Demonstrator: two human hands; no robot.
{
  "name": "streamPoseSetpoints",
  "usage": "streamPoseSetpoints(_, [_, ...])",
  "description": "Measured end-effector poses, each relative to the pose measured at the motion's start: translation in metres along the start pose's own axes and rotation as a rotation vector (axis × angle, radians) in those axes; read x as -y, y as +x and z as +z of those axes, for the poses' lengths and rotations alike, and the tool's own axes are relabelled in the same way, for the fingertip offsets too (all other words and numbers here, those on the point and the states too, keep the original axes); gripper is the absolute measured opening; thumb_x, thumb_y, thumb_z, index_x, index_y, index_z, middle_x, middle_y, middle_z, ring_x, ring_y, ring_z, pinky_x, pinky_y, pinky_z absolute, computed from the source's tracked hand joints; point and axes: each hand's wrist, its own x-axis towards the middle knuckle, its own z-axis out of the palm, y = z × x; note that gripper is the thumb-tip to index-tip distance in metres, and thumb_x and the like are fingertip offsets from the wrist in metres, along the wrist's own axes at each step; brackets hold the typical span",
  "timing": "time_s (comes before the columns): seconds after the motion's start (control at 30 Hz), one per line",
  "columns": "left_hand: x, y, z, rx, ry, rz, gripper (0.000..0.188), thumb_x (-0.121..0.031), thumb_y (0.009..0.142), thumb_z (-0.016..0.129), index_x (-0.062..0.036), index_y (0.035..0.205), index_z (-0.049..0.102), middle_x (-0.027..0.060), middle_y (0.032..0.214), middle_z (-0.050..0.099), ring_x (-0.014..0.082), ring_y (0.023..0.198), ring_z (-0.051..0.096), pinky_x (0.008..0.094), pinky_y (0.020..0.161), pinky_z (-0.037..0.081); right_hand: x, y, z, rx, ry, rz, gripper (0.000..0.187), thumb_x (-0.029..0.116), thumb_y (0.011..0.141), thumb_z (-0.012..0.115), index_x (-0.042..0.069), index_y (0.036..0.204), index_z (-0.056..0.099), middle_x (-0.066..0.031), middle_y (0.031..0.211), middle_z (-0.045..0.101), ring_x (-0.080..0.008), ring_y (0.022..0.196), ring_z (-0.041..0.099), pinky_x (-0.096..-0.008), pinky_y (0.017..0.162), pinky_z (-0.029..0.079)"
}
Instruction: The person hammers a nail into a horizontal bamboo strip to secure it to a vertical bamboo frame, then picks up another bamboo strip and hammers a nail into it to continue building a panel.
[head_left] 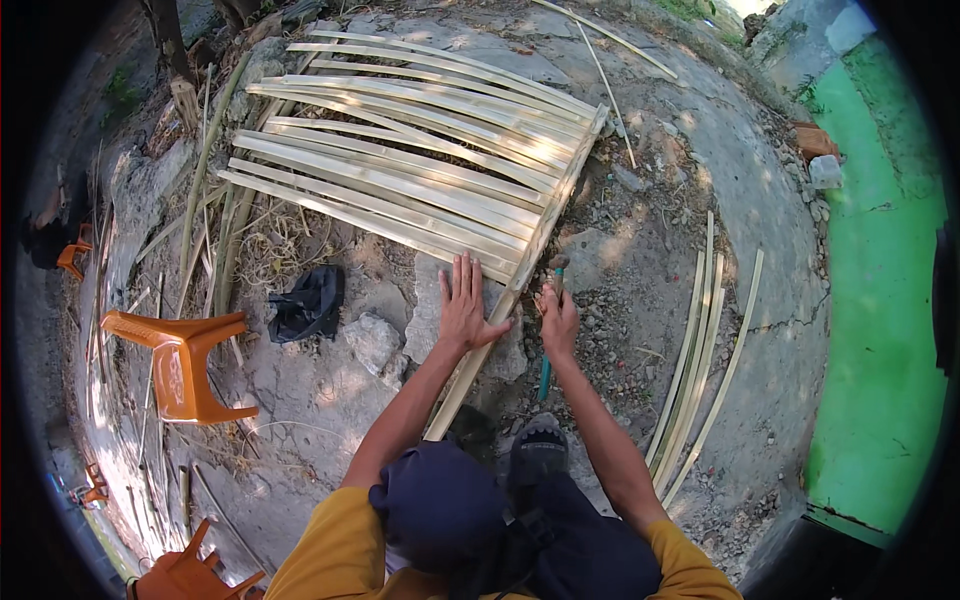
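A panel of pale split-bamboo slats [400, 185] lies on the ground in front of me. Along its right end, a long bamboo crosspiece [556, 205] runs slantwise toward my feet. My left hand [466, 312] presses on the near end of the panel with its fingers stretched out, the thumb over the crosspiece. Just right of that crosspiece, my right hand [559, 322] is closed around a hammer [545, 382] with a teal handle. The hammer's head points up above the fist, close to the crosspiece but apart from it.
Loose bamboo strips [690, 370] lie to the right, before a green wall [875, 330]. On the left are an orange plastic chair [182, 365] on its side, a black plastic bag [308, 303] and a pale rock [374, 345]. Poles [205, 180] lean farther off; rubble covers the ground.
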Motion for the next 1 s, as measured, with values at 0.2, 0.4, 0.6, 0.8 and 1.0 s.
streamPoseSetpoints(0.2, [-0.001,0.001,0.0,0.021,0.004,-0.011,0.139,-0.073,0.069,0.071,0.0073,0.161,0.005,0.0254,0.171,0.004,0.039,0.159,-0.002,0.0606,0.125,0.0,0.014,-0.025,-0.012,0.069,-0.199,-0.382,0.035,0.028,0.108,0.047,0.0,0.119,0.063,-0.0152,0.069,0.06,-0.0301,0.059,0.061,-0.0452,0.057,0.045])
streamPoseSetpoints(0.4, [0.0,0.002,0.0,0.009,-0.01,-0.001,0.138,-0.073,0.069,0.07,0.0083,0.161,0.006,0.0275,0.17,0.005,0.0408,0.159,-0.002,0.0614,0.125,0.0,0.038,-0.035,-0.009,0.208,-0.242,-0.381,0.031,0.024,0.108,0.045,-0.002,0.121,0.056,-0.029,0.095,0.07,-0.0508,0.089,0.067,-0.0564,0.071,0.05])
streamPoseSetpoints(0.6, [0.008,0.0,0.0,-0.009,0.037,-0.015,0.137,-0.073,0.069,0.069,0.0081,0.161,0.008,0.0264,0.17,0.006,0.0396,0.159,-0.001,0.0612,0.125,0.0,0.049,-0.025,-0.004,0.195,-0.271,-0.354,0.028,0.023,0.109,0.045,-0.003,0.111,0.055,-0.0317,0.079,0.063,-0.0526,0.076,0.064,-0.0553,0.06,0.045])
streamPoseSetpoints(0.8, [0.002,-0.001,0.0,-0.029,0.042,-0.001,0.136,-0.072,0.069,0.07,0.0076,0.161,0.009,0.0251,0.17,0.008,0.0385,0.159,0.0,0.0623,0.125,-0.001,0.068,-0.024,-0.011,0.113,-0.26,-0.382,0.034,0.026,0.109,0.043,-0.005,0.109,0.056,-0.0305,0.071,0.061,-0.0528,0.07,0.062,-0.0564,0.058,0.044])
streamPoseSetpoints(1.0, [0.001,0.001,0.0,0.008,0.03,-0.024,0.136,-0.071,0.069,0.07,0.0068,0.162,0.008,0.0247,0.17,0.008,0.0375,0.159,-0.001,0.063,0.125,-0.002,0.061,-0.013,-0.015,0.214,-0.369,-0.373,0.03,0.025,0.109,0.044,-0.003,0.107,0.056,-0.0301,0.071,0.062,-0.0536,0.071,0.062,-0.0576,0.06,0.044])
